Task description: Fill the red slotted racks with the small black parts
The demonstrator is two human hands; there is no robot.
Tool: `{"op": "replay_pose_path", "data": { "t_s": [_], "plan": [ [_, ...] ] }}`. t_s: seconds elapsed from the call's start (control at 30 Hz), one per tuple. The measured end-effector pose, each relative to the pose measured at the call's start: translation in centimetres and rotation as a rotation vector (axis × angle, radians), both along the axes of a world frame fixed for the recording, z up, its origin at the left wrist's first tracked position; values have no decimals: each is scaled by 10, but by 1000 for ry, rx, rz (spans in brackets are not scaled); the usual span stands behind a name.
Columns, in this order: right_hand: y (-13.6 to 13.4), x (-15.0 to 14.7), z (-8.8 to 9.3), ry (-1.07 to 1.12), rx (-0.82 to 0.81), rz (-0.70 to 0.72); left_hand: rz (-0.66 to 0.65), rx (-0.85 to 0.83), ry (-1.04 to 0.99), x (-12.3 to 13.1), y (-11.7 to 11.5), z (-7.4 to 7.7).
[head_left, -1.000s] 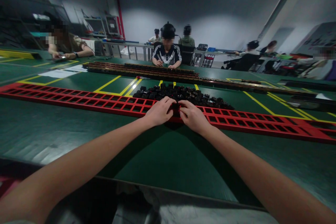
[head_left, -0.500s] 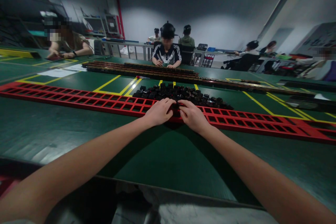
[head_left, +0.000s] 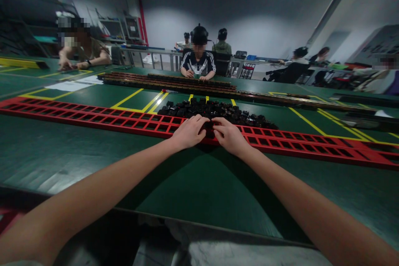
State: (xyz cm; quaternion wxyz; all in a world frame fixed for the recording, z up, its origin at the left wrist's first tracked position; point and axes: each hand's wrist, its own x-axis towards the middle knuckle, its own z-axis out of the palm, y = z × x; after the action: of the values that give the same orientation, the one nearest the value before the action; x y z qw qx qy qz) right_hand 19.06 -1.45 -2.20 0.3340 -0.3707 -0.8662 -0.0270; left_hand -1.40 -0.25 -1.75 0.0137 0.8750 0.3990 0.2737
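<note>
A long red plastic frame (head_left: 93, 117) with many small compartments runs across the green table (head_left: 187, 187). Behind it lies a heap of small black parts (head_left: 215, 112). My left hand (head_left: 189, 132) and my right hand (head_left: 230, 136) rest side by side on the frame's middle, fingers curled and pressed down over a dark part between them. What the fingertips grip is mostly hidden.
Yellow lines (head_left: 137, 99) mark the table. Further back lies a long dark row of frames (head_left: 174, 83). A person in a striped top (head_left: 198, 63) sits opposite, another person (head_left: 81, 50) sits at the far left, and more people sit at the right.
Both hands stay in place on the frame, with only slight finger movement. The person at the far left has shifted a little.
</note>
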Motion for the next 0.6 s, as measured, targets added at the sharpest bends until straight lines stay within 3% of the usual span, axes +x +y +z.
{"op": "replay_pose_path", "data": {
  "t_s": [0.27,0.6],
  "plan": [
    [-4,-3,4,-105,-4,-5,-24,11,-37,-1,0,0],
    [0,-2,0,-40,-48,-40,-16,10,-39,-1,1,0]
  ]
}}
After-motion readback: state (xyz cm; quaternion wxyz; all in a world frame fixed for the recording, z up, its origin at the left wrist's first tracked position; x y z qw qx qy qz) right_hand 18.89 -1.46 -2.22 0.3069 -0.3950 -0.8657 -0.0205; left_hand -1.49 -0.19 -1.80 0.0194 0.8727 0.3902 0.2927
